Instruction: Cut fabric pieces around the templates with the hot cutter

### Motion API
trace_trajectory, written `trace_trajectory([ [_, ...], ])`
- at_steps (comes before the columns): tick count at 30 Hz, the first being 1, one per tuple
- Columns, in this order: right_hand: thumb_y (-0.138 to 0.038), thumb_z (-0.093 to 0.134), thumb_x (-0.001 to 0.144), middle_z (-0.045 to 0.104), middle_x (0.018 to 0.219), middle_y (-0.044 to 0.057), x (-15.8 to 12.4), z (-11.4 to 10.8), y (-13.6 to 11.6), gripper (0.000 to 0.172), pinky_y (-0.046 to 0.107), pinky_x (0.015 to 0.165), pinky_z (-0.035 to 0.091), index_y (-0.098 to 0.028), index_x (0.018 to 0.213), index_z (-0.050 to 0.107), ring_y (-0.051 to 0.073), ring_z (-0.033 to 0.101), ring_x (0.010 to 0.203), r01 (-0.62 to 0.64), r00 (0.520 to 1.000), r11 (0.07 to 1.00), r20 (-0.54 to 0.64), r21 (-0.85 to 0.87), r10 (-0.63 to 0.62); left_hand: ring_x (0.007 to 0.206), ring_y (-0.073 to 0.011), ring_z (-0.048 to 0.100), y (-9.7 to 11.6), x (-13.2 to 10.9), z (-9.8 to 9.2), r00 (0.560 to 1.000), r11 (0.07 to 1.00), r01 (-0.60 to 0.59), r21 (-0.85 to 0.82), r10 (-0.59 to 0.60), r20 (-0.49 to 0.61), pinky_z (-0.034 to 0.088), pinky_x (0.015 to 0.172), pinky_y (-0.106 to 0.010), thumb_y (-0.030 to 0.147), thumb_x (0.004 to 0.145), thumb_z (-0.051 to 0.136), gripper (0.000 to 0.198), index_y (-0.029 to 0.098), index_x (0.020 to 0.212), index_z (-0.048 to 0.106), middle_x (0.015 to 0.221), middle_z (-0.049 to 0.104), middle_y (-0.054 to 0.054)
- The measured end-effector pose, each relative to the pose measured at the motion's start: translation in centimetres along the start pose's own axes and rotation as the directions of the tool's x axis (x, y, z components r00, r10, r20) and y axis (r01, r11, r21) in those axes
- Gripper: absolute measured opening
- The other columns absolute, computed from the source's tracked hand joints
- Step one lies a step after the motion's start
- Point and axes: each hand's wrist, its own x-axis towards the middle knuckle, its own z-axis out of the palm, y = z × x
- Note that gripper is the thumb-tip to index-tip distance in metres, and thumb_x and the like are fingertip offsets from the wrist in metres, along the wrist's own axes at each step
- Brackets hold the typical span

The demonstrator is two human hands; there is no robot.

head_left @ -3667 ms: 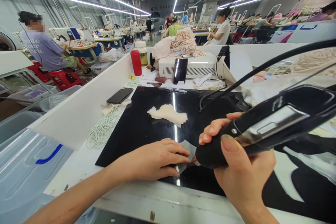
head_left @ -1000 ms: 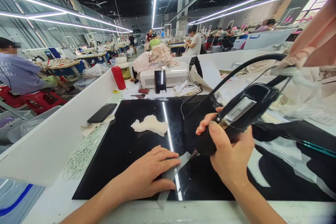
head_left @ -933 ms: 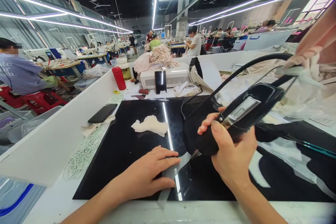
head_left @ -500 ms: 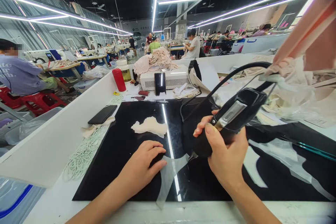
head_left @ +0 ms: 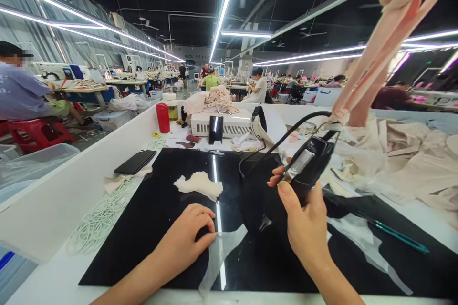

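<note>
Gripping black handheld tool (head_left: pixel 317 159), right hand (head_left: pixel 307 224) held metal tip (head_left: pixel 265 223) just clear of translucent piece (head_left: pixel 226 244), at two o'clock; left hand (head_left: pixel 188 233) pinched piece's ten-o'clock corner, seemingly steadying it flat on black board (head_left: pixel 143 243).

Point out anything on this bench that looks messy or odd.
The pale green cord left of the black board lies in a loose tangle, and a cream wad sits crumpled on the board. Pink strips are knotted near the rear of the tool in the right hand, which looks makeshift.
</note>
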Motion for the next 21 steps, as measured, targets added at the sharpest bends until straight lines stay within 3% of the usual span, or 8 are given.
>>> trace_trajectory([
  [4, -0.06, 0.065, 0.085, 0.068, 0.1, 0.005, 0.8, -1.8, 0.0, 0.043, 0.041, 0.089, 0.047, -0.023, 0.107, 0.063, 0.028, 0.062, 0.101, 0.02, 0.999, 0.97, -0.026, -0.244, -0.027, 0.105, -0.0179, 0.06, 0.1, 0.1, 0.2, 1.0, 0.998, 0.013, -0.069, -0.014, -0.01, 0.045, 0.092, -0.03, 0.018, 0.092, 0.059, 0.009, 0.022, 0.085, 0.059, 0.102, 0.067, 0.002],
  [7, -0.067, 0.062, 0.084, 0.067, 0.105, 0.005, 1.3, -2.9, 0.4, 0.051, 0.041, 0.089, 0.045, -0.023, 0.111, 0.062, 0.029, 0.06, 0.105, -0.025, 0.999, 0.947, -0.039, -0.322, 0.013, 0.088, -0.0159, 0.061, 0.5, 0.1, 0.1, 0.997, 0.99, 0.082, -0.111, -0.083, 0.002, 0.045, 0.081, -0.028, 0.024, 0.093, 0.057, 0.009, 0.022, 0.087, 0.063, 0.091, 0.066, 0.003],
  [14, -0.074, 0.063, 0.08, 0.064, 0.122, 0.007, 1.9, -4.1, 1.1, 0.071, 0.054, 0.101, 0.04, -0.029, 0.134, 0.052, 0.037, 0.056, 0.117, -0.096, 0.995, 0.949, -0.044, -0.299, 0.087, 0.079, -0.014, 0.059, 1.0, 0.4, 0.2, 0.992, 0.889, 0.101, -0.447, -0.124, -0.023, 0.044, 0.074, -0.024, 0.024, 0.085, 0.063, 0.006, 0.019, 0.082, 0.065, 0.081, 0.065, 0.002],
  [18, -0.065, 0.071, 0.081, 0.059, 0.136, 0.009, 2.2, -4.9, 1.3, 0.068, 0.059, 0.107, 0.036, -0.039, 0.14, 0.052, 0.041, 0.052, 0.128, -0.076, 0.993, 0.977, -0.109, -0.2, 0.055, 0.067, -0.0098, 0.053, 1.0, 0.7, 0.6, 0.986, 0.752, 0.117, -0.649, -0.166, -0.015, 0.04, 0.065, -0.022, 0.018, 0.078, 0.064, 0.007, 0.016, 0.085, 0.063, 0.075, 0.059, 0.003],
  [21, -0.052, 0.071, 0.088, 0.045, 0.153, 0.002, 1.9, -6.1, 2.2, 0.061, 0.054, 0.111, 0.036, -0.05, 0.143, 0.045, 0.036, 0.037, 0.144, 0.026, 0.982, 0.998, -0.188, -0.05, -0.035, 0.063, -0.0082, 0.051, 1.3, 0.8, 0.4, 0.981, 0.671, 0.126, -0.73, -0.192, -0.007, 0.036, 0.06, -0.021, 0.016, 0.075, 0.062, 0.013, 0.015, 0.088, 0.062, 0.074, 0.056, 0.004],
])
